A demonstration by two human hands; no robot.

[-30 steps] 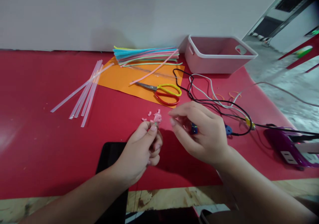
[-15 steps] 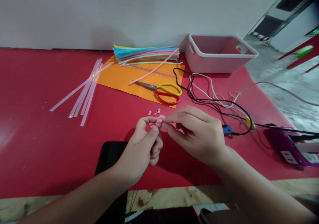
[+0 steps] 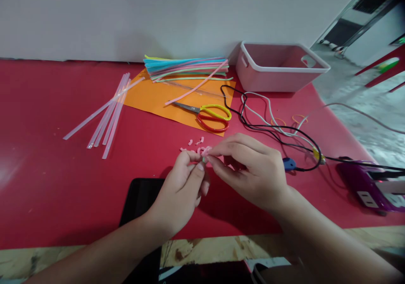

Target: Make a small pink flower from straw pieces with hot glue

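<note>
Between the fingertips of both hands is a small pink curled, flower-like piece (image 3: pixel 205 150), with a bit of green under it. My left hand (image 3: pixel 183 187) is closed, thumb and forefinger pinching the green part from below. From the other side, the thumb and fingertips of my right hand (image 3: pixel 249 166) pinch the pink curls. The fingers partly cover the piece, so its full shape is hidden. Small pink scraps (image 3: pixel 190 142) lie on the table just beyond it. Scissors (image 3: pixel 202 112) with one yellow and one red handle rest farther back, slightly open.
Orange paper (image 3: pixel 152 100) lies under a bundle of coloured strips (image 3: pixel 186 68) and a single pink strip (image 3: pixel 196 84). Translucent pink strips (image 3: pixel 109 115) are at left, a pink basket (image 3: pixel 268 79) back right. Cables (image 3: pixel 275 128) and a purple power strip (image 3: pixel 360 183) lie right; a black device (image 3: pixel 139 199) lies by my left forearm.
My left hand has rolled slightly and its fingers have shifted on the piece, exposing a green bit. The pink curls now sit more toward my right fingertips. The right hand has barely moved.
</note>
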